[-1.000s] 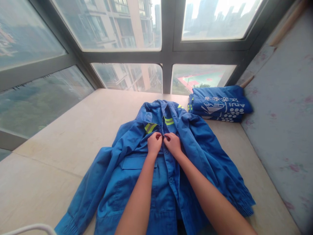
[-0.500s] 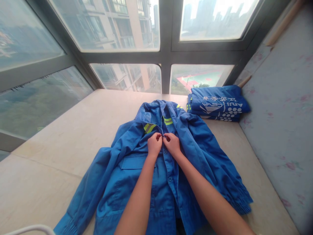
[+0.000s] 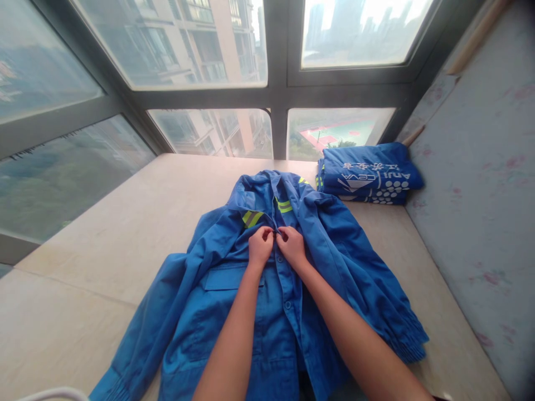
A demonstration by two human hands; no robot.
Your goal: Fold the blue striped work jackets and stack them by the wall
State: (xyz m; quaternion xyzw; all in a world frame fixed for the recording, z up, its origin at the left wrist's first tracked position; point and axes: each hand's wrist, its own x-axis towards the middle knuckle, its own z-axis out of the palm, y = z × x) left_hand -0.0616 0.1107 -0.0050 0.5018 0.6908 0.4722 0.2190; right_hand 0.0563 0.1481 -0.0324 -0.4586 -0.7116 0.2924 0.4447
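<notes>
A blue work jacket (image 3: 234, 312) with yellow-green and grey reflective strips lies spread out, collar towards the window and sleeves out to both sides. At its front opening, my left hand (image 3: 261, 245) pinches one edge of the cloth. My right hand (image 3: 291, 245) is closed on the facing edge, with the fingertips of both hands almost meeting. Whatever button or buttonhole lies between the fingers is hidden. Below the hands, a button (image 3: 287, 305) shows on the front strip. On the left half of the jacket is a pocket flap (image 3: 225, 277).
Folded blue garments (image 3: 368, 172) with white print are stacked at the back right against the patterned wall (image 3: 480, 223). The pale ledge (image 3: 104, 223) runs up to the grey window frame (image 3: 278, 94). A white cable-like thing (image 3: 54, 393) curves in at bottom left.
The whole view has shifted slightly, so everything sits a little further left. Both hands stay at the same spot on the jacket front, with the fingertips slightly rearranged.
</notes>
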